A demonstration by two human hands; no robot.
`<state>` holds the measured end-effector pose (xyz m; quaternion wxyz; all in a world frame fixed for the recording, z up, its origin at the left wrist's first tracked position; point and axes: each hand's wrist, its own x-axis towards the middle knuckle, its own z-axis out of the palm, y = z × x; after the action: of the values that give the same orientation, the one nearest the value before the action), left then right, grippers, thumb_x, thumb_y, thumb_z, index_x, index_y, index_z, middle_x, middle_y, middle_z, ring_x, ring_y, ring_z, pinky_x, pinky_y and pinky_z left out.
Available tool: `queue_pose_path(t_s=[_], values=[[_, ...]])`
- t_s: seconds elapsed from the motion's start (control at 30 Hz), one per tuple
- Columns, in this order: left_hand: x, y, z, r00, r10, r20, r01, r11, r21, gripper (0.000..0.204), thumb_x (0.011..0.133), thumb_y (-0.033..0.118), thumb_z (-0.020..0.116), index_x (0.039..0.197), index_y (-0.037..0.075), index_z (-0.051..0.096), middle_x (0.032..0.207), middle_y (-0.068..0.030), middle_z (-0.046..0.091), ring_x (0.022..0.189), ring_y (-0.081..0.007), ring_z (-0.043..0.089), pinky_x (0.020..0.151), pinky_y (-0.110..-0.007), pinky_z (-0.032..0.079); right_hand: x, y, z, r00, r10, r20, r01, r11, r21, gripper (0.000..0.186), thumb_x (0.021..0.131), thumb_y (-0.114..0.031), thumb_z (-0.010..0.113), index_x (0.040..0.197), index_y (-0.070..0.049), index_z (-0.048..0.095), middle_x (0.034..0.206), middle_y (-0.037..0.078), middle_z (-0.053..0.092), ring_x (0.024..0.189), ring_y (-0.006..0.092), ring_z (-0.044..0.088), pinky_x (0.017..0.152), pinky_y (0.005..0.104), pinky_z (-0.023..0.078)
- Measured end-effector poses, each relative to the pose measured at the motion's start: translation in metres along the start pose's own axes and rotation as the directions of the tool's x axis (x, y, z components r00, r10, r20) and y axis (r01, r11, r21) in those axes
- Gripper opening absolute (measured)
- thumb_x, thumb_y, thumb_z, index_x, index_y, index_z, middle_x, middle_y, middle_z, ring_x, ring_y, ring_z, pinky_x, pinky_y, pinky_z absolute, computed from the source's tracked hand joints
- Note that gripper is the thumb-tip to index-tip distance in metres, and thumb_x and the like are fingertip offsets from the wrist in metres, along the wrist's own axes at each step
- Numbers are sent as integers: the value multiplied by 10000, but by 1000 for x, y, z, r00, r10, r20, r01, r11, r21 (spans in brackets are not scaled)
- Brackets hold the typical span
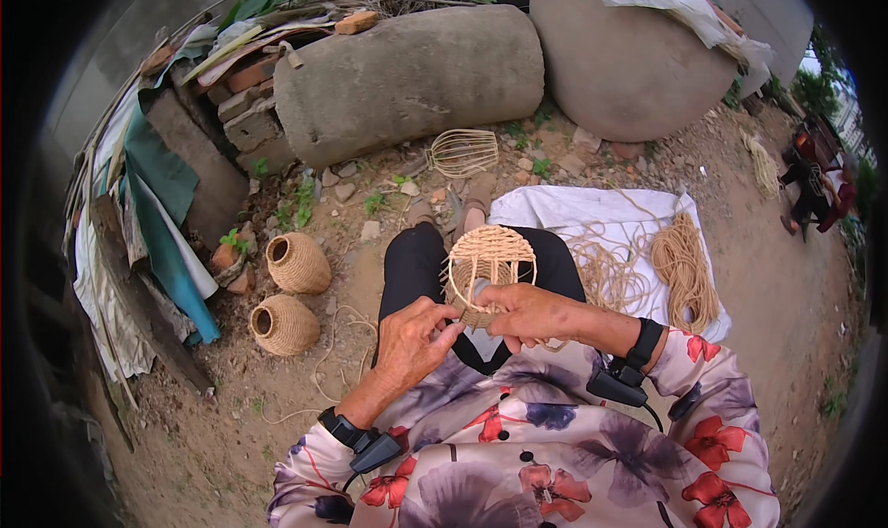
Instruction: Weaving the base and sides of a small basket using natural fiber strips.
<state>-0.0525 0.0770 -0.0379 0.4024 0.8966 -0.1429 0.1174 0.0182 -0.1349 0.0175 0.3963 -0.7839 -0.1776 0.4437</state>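
Head view: A right hand (535,311) grasps a woven basket (494,245) rising just beyond its fingers; the left hand (412,339) puts fingertips to its near edge, their hold unclear.

The right fingers (508,323) hold a partly woven basket (494,243) while the left fingers (437,314) meet its near side.

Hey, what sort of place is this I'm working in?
Most likely an outdoor yard or lane: there's bare dirt ground, small green weeds growing in it, and stacked bricks beside a big grey cylinder.
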Motion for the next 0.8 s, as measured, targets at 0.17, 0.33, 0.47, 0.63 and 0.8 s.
queue_pose_path(t_s=[0.17, 0.33, 0.47, 0.63, 0.8], values=[[-1, -8, 16, 967, 246, -64, -226, 948, 226, 220, 740, 170, 808, 893, 62, 693, 768, -60, 599, 691, -261, 632, 604, -374, 495, 7, 7, 0, 1000, -7, 25, 5, 997, 71, 466, 878, -150, 578, 1330, -62, 506, 629, 54, 613, 468, 85, 495, 415, 264, 363], [3, -17, 29, 949, 286, -130, -244, 932, 268, 218, 731, 134, 804, 895, 72, 674, 778, -59, 598, 699, -249, 620, 605, -375, 476, 5, 5, -1, 999, -19, 27, 15, 990, 138, 432, 879, -143, 558, 1302, -66, 519, 616, 44, 608, 464, 79, 484, 427, 248, 360], [1, -10, 25, 927, 342, -150, -294, 917, 271, 166, 750, 84, 770, 875, 66, 662, 792, -62, 613, 720, -248, 612, 608, -366, 459, 5, 10, -1, 999, -46, 21, 43, 988, 149, 439, 881, -146, 551, 1311, -66, 514, 614, 40, 609, 463, 79, 477, 429, 250, 357], [19, 4, 4, 935, 349, -63, -325, 915, 238, 145, 783, 49, 735, 894, 45, 642, 802, -87, 628, 740, -284, 607, 671, -379, 469, 5, 12, 0, 998, -62, 21, 59, 991, 122, 472, 884, -146, 544, 1345, -58, 497, 612, 38, 608, 471, 78, 474, 435, 254, 358], [43, 6, 1, 964, 261, 49, -264, 960, 97, 147, 776, 36, 722, 895, 69, 643, 826, -77, 616, 787, -281, 603, 677, -371, 448, 7, 20, 1, 994, -107, -19, 109, 987, 119, 464, 868, -175, 535, 1314, -50, 493, 621, 93, 635, 460, 143, 519, 414, 314, 385]])
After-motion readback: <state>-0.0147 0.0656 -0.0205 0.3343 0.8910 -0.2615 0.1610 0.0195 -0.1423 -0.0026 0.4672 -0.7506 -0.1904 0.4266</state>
